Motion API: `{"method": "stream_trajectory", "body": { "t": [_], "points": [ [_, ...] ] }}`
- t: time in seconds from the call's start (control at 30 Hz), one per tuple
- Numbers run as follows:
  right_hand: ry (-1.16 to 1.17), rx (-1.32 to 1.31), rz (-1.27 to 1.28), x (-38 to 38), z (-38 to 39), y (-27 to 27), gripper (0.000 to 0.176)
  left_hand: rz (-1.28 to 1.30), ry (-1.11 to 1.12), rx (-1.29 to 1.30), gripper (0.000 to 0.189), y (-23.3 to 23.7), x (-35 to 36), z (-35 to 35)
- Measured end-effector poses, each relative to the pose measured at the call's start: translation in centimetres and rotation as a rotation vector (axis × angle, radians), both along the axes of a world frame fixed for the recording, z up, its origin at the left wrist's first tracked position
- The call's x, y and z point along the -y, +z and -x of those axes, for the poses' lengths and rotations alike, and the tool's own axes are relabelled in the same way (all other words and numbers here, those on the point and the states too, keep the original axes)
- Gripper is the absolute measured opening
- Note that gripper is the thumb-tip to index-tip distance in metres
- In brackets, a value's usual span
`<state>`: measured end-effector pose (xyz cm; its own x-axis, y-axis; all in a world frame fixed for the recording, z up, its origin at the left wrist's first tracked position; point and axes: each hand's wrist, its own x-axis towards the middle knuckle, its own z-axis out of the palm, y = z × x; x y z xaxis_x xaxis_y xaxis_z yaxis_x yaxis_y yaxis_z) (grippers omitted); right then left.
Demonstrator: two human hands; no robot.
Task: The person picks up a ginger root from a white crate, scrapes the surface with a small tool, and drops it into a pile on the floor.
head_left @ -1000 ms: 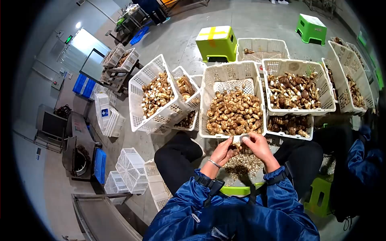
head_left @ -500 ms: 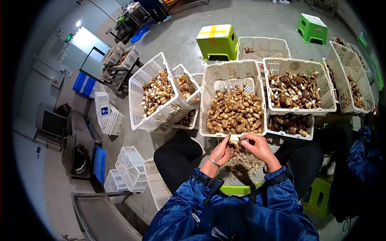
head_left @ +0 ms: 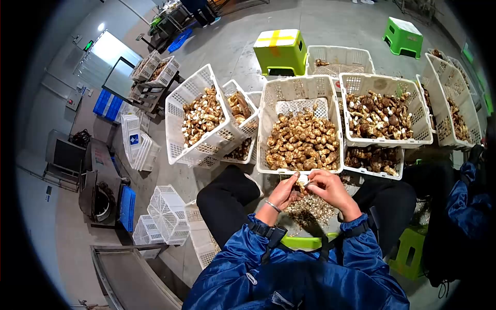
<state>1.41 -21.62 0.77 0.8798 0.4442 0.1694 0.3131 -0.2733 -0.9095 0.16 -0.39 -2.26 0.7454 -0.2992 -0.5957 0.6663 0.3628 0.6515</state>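
Note:
My left hand [head_left: 283, 195] is closed around a mushroom [head_left: 303, 180], with a white face of it turned up between my two hands. My right hand [head_left: 331, 189] presses in from the right, its fingers bent and closed at the mushroom; whatever they pinch is hidden. Just beyond both hands stands a white plastic crate [head_left: 300, 172] holding a heap of brown mushrooms [head_left: 302, 142]. Below the hands, pale and dark trimmings [head_left: 310, 209] lie piled between my knees.
A tilted crate [head_left: 175, 121] of mushrooms stands to the left, another crate [head_left: 385, 82] to the right. Green stools [head_left: 281, 51] sit behind. A person's blue sleeve [head_left: 467, 204] shows at the right edge. Empty white baskets [head_left: 169, 214] are stacked at lower left.
The mushroom has turned in my hands, so a whiter, smoother face shows. My right fingers have shifted slightly over it. The crates have not moved.

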Motion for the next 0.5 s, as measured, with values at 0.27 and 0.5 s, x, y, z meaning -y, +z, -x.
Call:
{"method": "stream_trajectory", "body": {
  "t": [0.27, 0.5],
  "points": [
    [-0.485, -0.252, -0.035, 1.1, -1.5, -2.8, 0.023, 0.420, -0.150, -0.058, 0.037, -1.2, -2.6, -0.6],
    [-0.476, -0.208, -0.119, 0.9, -1.0, -1.8, 0.024, 0.375, 0.577, 0.512, 0.065, 8.1, -14.1, -8.2]
  ]
}}
